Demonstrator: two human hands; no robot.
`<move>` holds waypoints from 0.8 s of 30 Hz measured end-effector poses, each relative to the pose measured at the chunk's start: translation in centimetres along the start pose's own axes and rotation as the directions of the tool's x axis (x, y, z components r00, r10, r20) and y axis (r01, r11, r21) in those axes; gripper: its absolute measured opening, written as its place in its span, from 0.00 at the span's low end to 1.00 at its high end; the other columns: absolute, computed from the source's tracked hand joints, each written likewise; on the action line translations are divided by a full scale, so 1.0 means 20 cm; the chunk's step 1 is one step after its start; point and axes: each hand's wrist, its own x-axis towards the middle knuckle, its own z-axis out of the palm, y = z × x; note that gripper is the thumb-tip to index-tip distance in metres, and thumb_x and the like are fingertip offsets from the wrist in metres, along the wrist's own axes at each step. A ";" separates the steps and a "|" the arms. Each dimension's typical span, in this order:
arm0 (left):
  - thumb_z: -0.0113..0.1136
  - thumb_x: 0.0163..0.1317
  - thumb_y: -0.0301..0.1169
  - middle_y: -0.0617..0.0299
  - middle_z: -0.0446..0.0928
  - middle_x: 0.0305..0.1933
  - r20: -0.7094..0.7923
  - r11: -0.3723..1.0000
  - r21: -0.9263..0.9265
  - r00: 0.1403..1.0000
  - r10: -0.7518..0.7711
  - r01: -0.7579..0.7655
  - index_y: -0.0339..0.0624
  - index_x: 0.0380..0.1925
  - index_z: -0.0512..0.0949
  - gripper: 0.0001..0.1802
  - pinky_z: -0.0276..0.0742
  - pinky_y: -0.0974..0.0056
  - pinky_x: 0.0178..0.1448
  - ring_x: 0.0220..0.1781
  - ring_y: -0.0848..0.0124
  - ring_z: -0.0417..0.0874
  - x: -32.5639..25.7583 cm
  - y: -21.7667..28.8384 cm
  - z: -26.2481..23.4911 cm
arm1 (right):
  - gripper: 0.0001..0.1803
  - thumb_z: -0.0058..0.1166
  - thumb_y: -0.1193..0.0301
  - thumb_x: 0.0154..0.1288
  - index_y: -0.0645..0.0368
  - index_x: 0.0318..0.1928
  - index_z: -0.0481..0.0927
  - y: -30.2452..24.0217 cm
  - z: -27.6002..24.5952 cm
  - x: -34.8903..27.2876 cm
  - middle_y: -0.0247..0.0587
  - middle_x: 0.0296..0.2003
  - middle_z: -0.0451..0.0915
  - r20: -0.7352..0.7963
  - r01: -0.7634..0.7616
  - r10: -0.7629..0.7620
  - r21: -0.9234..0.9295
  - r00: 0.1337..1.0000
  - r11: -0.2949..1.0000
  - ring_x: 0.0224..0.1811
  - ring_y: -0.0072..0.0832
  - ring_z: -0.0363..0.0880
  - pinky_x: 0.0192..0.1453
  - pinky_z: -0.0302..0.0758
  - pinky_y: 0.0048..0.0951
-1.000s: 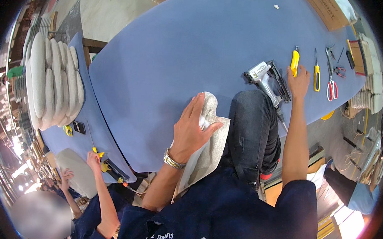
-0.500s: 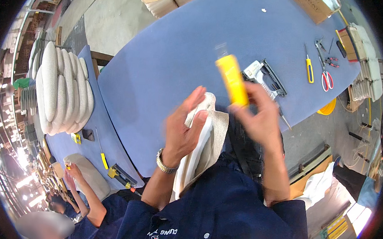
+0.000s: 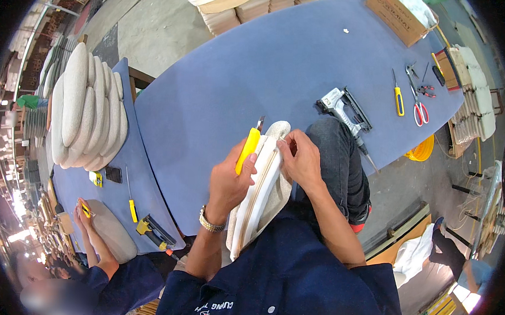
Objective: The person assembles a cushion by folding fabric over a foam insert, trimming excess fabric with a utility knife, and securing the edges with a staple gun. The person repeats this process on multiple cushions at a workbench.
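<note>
A yellow utility knife (image 3: pixel 248 150) is in my left hand (image 3: pixel 226 181), its blade pointing up and away from me. Against my body stands a beige fabric-covered cushion (image 3: pixel 259 194), on edge, showing a white side and a brown strip along it. My left hand rests beside its left side. With thumb and fingers closed, my right hand (image 3: pixel 304 162) pinches the loose fabric edge near the cushion's far end. A silver and black staple gun (image 3: pixel 339 105) lies on the blue table just beyond my raised knee.
On the blue table (image 3: pixel 239 72) at right lie a yellow screwdriver (image 3: pixel 400 102), red-handled scissors (image 3: pixel 420 113) and a cardboard box (image 3: pixel 399 20). Stacked cushions (image 3: pixel 88 111) stand at left. A co-worker's hands (image 3: pixel 86 215) are busy at a cushion on the left table.
The yellow knife has passed from my right hand to my left. My right hand has come down to the cushion and taken hold of its fabric edge.
</note>
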 end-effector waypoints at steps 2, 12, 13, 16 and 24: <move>0.55 0.77 0.36 0.56 0.86 0.35 -0.035 0.986 0.087 0.989 0.143 -0.139 0.38 0.67 0.74 0.23 0.83 0.67 0.35 0.32 0.75 0.88 -0.02 -0.06 0.04 | 0.11 0.64 0.68 0.68 0.62 0.37 0.77 0.04 0.03 -0.01 0.44 0.30 0.79 -0.032 0.028 -0.026 0.073 0.999 0.997 0.29 0.36 0.78 0.37 0.76 0.38; 0.54 0.74 0.38 0.43 0.84 0.31 0.146 0.861 0.479 0.983 0.111 -0.169 0.48 0.71 0.71 0.27 0.78 0.46 0.35 0.29 0.45 0.84 -0.01 0.02 0.05 | 0.11 0.58 0.69 0.75 0.58 0.34 0.73 0.20 0.09 0.00 0.25 0.27 0.71 0.122 -0.155 0.112 0.442 0.986 0.883 0.30 0.13 0.66 0.35 0.67 0.22; 0.54 0.74 0.38 0.44 0.83 0.29 0.142 0.855 0.488 0.982 0.121 -0.176 0.48 0.71 0.70 0.27 0.77 0.46 0.34 0.28 0.45 0.84 0.00 0.00 0.06 | 0.11 0.58 0.70 0.76 0.58 0.34 0.73 0.20 0.09 0.00 0.24 0.28 0.71 0.133 -0.157 0.109 0.437 0.985 0.885 0.31 0.13 0.66 0.36 0.67 0.20; 0.54 0.74 0.39 0.45 0.83 0.28 0.138 0.839 0.514 0.983 0.124 -0.179 0.49 0.72 0.70 0.27 0.77 0.46 0.34 0.28 0.45 0.84 0.00 0.00 0.08 | 0.11 0.58 0.70 0.76 0.58 0.35 0.72 0.19 0.10 0.00 0.23 0.28 0.70 0.128 -0.148 0.097 0.499 0.987 0.854 0.31 0.13 0.64 0.36 0.66 0.20; 0.53 0.75 0.39 0.45 0.83 0.28 0.134 0.816 0.555 0.985 0.107 -0.164 0.48 0.72 0.68 0.28 0.78 0.46 0.34 0.28 0.46 0.85 0.01 0.02 0.10 | 0.11 0.57 0.68 0.76 0.58 0.35 0.74 0.22 0.11 0.01 0.24 0.27 0.70 0.130 -0.136 0.081 0.509 0.988 0.850 0.30 0.14 0.65 0.35 0.67 0.22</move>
